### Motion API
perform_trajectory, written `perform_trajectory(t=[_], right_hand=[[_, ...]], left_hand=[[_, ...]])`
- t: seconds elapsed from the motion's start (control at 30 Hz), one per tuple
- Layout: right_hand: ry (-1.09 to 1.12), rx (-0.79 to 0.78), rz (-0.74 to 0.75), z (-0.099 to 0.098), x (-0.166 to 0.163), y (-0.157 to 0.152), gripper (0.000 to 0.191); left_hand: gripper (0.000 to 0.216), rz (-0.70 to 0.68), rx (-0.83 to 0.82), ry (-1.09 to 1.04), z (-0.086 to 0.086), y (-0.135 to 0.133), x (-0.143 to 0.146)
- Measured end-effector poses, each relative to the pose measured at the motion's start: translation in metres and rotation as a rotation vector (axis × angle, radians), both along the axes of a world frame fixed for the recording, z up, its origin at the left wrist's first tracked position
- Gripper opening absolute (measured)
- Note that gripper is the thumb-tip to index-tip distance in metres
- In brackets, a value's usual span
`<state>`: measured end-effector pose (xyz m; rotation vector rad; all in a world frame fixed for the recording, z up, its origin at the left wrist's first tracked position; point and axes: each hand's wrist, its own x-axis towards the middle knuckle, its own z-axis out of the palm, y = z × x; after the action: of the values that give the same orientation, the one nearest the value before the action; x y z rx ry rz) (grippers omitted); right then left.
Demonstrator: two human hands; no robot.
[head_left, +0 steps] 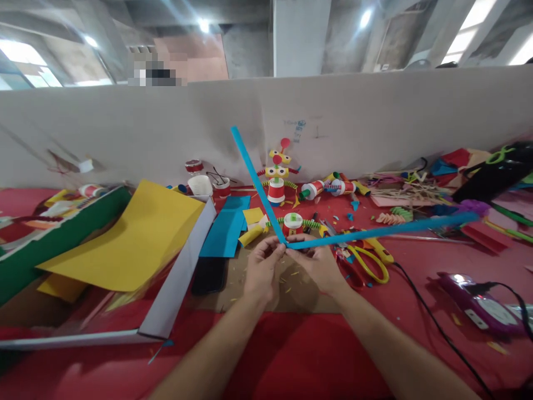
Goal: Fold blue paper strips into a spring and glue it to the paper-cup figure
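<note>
Two long blue paper strips (256, 180) meet in a V in front of me; whether it is one folded strip or two pieces, I cannot tell. My left hand (264, 269) pinches the corner from the left, thumb on top. From the other side my right hand (317, 268) pinches the same corner, fingertips touching the left ones. One arm of the V points up and away, the other reaches far right, slightly blurred. Just behind my hands stands a small paper-cup figure (292, 223) with green pleated paper arms. Below lies a brown board (287, 289) with yellow scraps.
To the left, a box (183, 272) holds a yellow sheet (129, 239). Blue paper (227, 225) partly covers a dark phone (209, 275). Yellow-handled scissors (370, 261), a corded glue gun (381, 250) and a purple device (477, 305) lie right. Finished cup figures (276, 191) stand behind.
</note>
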<state>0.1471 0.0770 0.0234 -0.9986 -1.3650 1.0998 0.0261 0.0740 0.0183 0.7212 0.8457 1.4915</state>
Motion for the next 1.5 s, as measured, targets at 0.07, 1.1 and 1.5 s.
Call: perform_trajectory(t=[0.07,1.1,1.5], right_hand=[[0.073,-0.074,0.001,-0.003,0.000,0.001,0.018],[-0.037,-0.042,-0.003,0.001,0.005,0.000,0.015],[0.016,-0.147,-0.022,0.002,0.005,0.001,0.017]], left_hand=[[0.018,-0.031,-0.021,-0.014,0.003,0.000,-0.001],[0.016,-0.002,-0.054,0.080,0.000,-0.003,-0.004],[0.013,0.018,-0.032,0.140,0.001,-0.003,-0.004]])
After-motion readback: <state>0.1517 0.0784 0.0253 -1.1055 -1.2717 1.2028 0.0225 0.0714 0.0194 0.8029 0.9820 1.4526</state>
